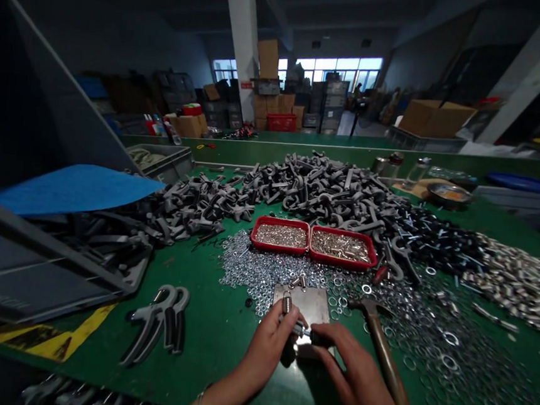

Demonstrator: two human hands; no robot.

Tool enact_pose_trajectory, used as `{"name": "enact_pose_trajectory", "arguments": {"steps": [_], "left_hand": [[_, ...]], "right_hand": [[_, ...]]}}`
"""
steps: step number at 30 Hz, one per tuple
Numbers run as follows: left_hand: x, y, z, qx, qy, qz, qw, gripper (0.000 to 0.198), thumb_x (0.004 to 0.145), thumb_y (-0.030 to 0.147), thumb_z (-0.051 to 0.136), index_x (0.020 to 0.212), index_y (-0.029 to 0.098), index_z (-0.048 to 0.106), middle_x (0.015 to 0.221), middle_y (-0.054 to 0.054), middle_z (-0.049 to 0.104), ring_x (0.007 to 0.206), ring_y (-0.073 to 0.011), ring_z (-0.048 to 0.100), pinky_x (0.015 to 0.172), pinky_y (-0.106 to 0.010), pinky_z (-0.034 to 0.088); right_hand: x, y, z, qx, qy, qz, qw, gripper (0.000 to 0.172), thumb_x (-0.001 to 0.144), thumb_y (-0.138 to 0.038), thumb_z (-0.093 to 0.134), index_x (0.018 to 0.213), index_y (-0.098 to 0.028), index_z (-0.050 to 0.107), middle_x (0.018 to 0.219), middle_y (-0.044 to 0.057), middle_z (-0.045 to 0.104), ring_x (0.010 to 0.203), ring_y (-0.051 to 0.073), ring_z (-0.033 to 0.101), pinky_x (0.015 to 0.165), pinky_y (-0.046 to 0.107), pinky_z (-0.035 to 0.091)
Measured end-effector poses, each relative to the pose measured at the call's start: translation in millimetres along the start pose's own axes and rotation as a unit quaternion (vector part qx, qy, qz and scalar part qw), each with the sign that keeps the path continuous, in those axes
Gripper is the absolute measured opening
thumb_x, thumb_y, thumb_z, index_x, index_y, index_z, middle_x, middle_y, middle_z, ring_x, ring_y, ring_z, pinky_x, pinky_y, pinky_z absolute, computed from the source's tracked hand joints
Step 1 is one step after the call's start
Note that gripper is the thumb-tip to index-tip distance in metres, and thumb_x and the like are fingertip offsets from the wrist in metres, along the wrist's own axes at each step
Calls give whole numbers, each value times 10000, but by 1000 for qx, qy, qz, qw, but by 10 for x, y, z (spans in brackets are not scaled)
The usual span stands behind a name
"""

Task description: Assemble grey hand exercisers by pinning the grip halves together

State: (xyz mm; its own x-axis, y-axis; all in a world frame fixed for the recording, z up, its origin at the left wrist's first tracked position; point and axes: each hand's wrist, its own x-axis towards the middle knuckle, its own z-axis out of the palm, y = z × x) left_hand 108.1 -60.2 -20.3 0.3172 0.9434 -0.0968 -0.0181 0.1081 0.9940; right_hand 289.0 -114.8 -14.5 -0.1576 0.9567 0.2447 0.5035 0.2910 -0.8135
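Observation:
My left hand (pixel 265 341) is closed around a small assembly with a metal coil spring (pixel 287 303) standing up from it, above a steel plate (pixel 319 300). Thumb and fingers of my right hand (pixel 361 374) pinch a dark knob (pixel 318 338). A bright metal shaft (pixel 306 333) runs between the knob and the piece in my left hand, whose lower part is hidden by the fingers. More springs (pixel 298 281) lie at the plate's back edge. Beside the plate, to the right, rests a hammer (pixel 382 351) with a wooden handle.
Two red trays (pixel 307 251) hold small metal pins. Nuts (pixel 249 270) and rings (pixel 449 363) lie around. Behind is a heap of grey handles (pixel 319 185); black screws (pixel 430 238) and springs (pixel 523 281) lie right. Hand grippers (pixel 160 322) and a grey crate (pixel 46 271) are left.

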Motion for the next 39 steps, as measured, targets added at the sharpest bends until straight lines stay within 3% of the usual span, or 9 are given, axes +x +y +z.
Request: {"name": "enact_pose_trajectory", "arguments": {"steps": [7, 12, 16, 20, 23, 26, 32, 36, 39], "left_hand": [[-28, 115, -23, 5, -2, 14, 1000, 354, 980, 504, 472, 901, 184, 599, 816, -28, 614, 743, -152, 572, 710, -258, 454], [-67, 229, -41, 67, -23, 41, 997, 292, 987, 445, 465, 902, 192, 582, 826, -31, 617, 758, -170, 574, 724, -282, 451], [-65, 214, -75, 149, 4, 77, 986, 264, 987, 428, 462, 913, 199, 570, 841, -42, 620, 786, -190, 569, 739, -302, 429], [-21, 119, -117, 170, 14, 81, 982, 255, 977, 421, 473, 884, 197, 553, 825, -34, 602, 786, -190, 562, 748, -306, 420], [-27, 78, -128, 103, -2, 44, 994, 265, 976, 434, 465, 881, 196, 532, 797, -12, 569, 755, -172, 550, 711, -285, 430], [-52, 76, -128, 52, -22, 24, 998, 246, 961, 425, 495, 876, 195, 516, 773, 9, 533, 719, -153, 530, 684, -268, 437], [-8, -27, -182, 218, -3, 186, 958, 167, 970, 309, 491, 860, 193, 541, 843, -21, 580, 818, -176, 543, 777, -299, 428], [-16, -97, -246, 231, -23, 198, 952, 206, 1007, 319, 446, 879, 191, 545, 825, -23, 586, 785, -171, 545, 742, -289, 430], [-57, -90, -282, 219, -98, 287, 928, 226, 1021, 345, 422, 926, 187, 553, 895, -48, 620, 868, -186, 561, 837, -321, 435]], "right_hand": [[-96, 5, 260, 69, 81, 41, 993, 107, 972, -274, 531, 1074, -275, 564, 933, 31, 699, 819, 194, 698, 722, 290, 579], [-26, -43, 127, 17, 21, -93, 995, 247, 929, -197, 579, 1152, -302, 593, 1068, 56, 706, 991, 238, 663, 903, 380, 536], [90, -140, 188, 215, -8, 72, 974, 88, 961, -351, 554, 999, -272, 554, 814, 1, 659, 678, 163, 626, 612, 280, 537], [116, -164, 329, 347, -44, 194, 917, 260, 967, -515, 497, 943, -257, 480, 632, -65, 553, 430, 100, 457, 387, 197, 376], [83, -140, 303, 180, 3, 62, 982, 180, 957, -418, 566, 1013, -248, 580, 879, 43, 697, 742, 174, 651, 651, 295, 546], [75, -141, 286, 112, 26, -44, 992, 184, 935, -384, 610, 1063, -252, 630, 967, 71, 732, 884, 205, 676, 804, 352, 552], [120, -179, 496, 358, -111, 294, 879, 623, 938, -736, 244, 906, -190, 543, 473, -30, 582, 296, 121, 451, 300, 215, 368], [48, -132, 503, 258, -94, 229, 934, 514, 902, -698, 484, 811, -199, 571, 555, -21, 619, 511, 114, 569, 495, 191, 441], [-36, -89, 480, 297, -166, 237, 910, 680, 948, -735, 234, 687, -204, 569, 438, -37, 495, 422, 109, 491, 485, 211, 415]]}}
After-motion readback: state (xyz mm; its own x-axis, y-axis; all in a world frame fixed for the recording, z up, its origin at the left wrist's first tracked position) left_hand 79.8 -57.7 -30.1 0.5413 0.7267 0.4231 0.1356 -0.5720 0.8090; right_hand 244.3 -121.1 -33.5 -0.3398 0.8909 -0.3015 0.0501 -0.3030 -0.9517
